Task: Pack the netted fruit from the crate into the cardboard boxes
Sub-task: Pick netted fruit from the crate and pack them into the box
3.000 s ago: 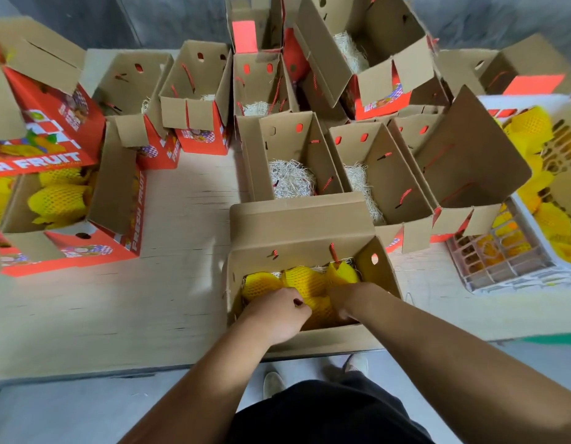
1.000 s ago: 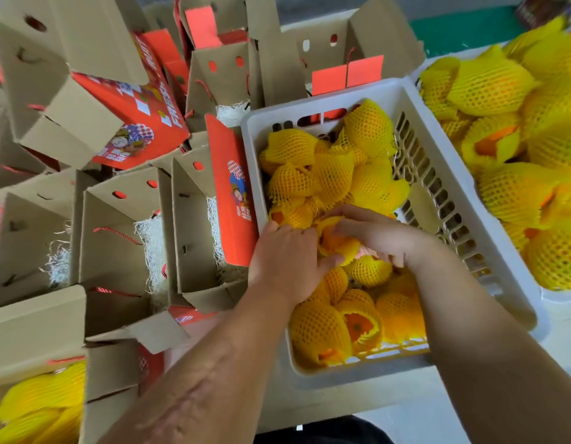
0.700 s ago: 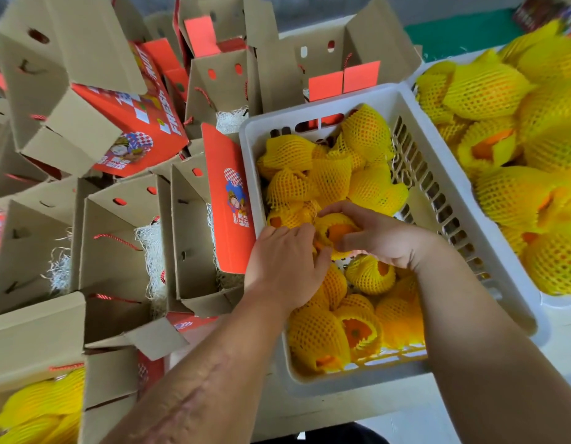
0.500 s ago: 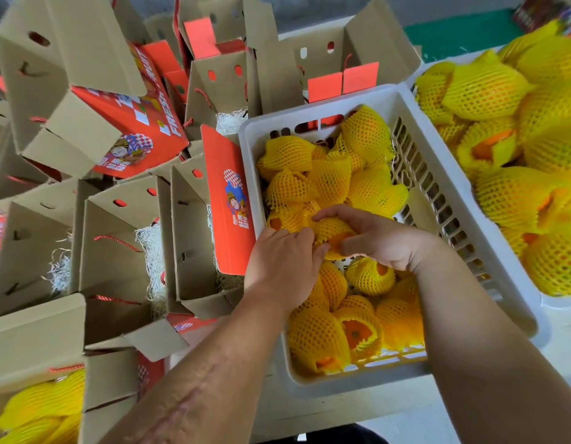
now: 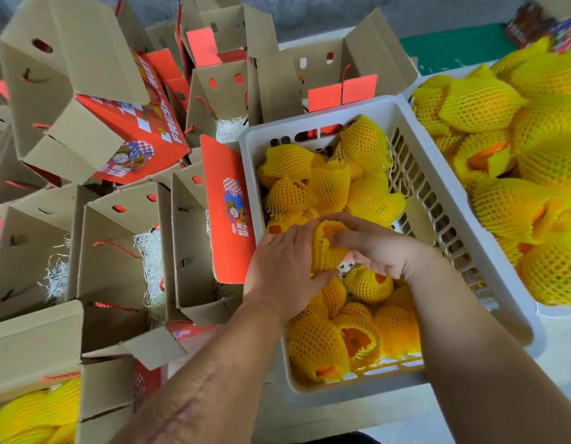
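Yellow foam-netted fruit (image 5: pixel 329 248) gripped between left hand (image 5: pixel 282 267) and right hand (image 5: pixel 378 251), fingers curled round it, above white plastic crate (image 5: pixel 469 251), open cardboard boxes (image 5: pixel 117 267) beside it

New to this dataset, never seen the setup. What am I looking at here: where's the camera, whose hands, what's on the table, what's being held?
There is no robot: a person works with bare hands, and the single camera sits on their head, looking forward and down. The left hand and right hand meet over a white crate and together hold one netted fruit, orange fruit in yellow foam mesh. More of these fill the crate, and a second pile lies to its right. To the left stand open cardboard boxes, brown inside, red printed outside, some with white shredded padding. One box at the bottom left already holds yellow netted pieces.
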The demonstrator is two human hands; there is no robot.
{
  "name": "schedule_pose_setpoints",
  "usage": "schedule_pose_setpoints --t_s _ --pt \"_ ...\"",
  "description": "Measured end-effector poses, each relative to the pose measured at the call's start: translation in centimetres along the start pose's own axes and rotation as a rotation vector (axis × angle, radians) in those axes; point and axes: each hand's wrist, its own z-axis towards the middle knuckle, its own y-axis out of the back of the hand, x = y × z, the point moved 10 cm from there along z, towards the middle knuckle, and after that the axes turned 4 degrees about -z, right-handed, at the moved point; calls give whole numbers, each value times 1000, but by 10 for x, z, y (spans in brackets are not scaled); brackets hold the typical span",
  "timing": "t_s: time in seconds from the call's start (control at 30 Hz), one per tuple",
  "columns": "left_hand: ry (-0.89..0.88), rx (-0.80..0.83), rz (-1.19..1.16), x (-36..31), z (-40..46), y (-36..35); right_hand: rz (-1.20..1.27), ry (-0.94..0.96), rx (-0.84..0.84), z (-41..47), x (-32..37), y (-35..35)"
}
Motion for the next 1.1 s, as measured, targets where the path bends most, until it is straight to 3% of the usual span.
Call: schedule_pose_setpoints --t_s 0.07,0.1,0.13,0.2,0.23,0.27,0.4,0.53,0.67,0.73,0.8,0.93,1.0,1.1 --pt "-6 -47 -20 0 -2 4 118 6 50 1 3 -5" --pt "-2 -63 -42 1 -3 5 158 30 -12 3 5 3" --pt "-1 -77 -67 2 -3 6 136 71 -154 6 8 19" --pt "-7 -96 -89 1 -3 7 -223 127 -635 4 17 65" --pt "-11 -110 -89 0 -3 9 -457 125 -791 6 23 75" --pt "-11 -125 -89 -1 -4 11 -610 83 -841 14 24 76" --pt "-12 -152 -107 -2 -4 14 -605 -118 -790 57 1 69" --pt "-22 -146 -120 -3 -4 15 -612 22 -981 54 12 61" --pt "-15 -151 -134 -5 -3 18 -524 -114 -955 55 1 58" --pt "-16 -180 -161 -5 -3 22 -581 -181 -859 57 3 62" --pt "-2 -188 -195 -4 -3 24 -555 -185 -799 43 9 66" --pt "1 -170 -271 -5 -7 27 -491 -125 -832 -15 16 64" --pt "37 -172 -401 -1 -11 30 -426 -76 -848 -48 14 55" --pt "164 -183 -872 10 -26 33 -293 55 -880 -94 17 27"
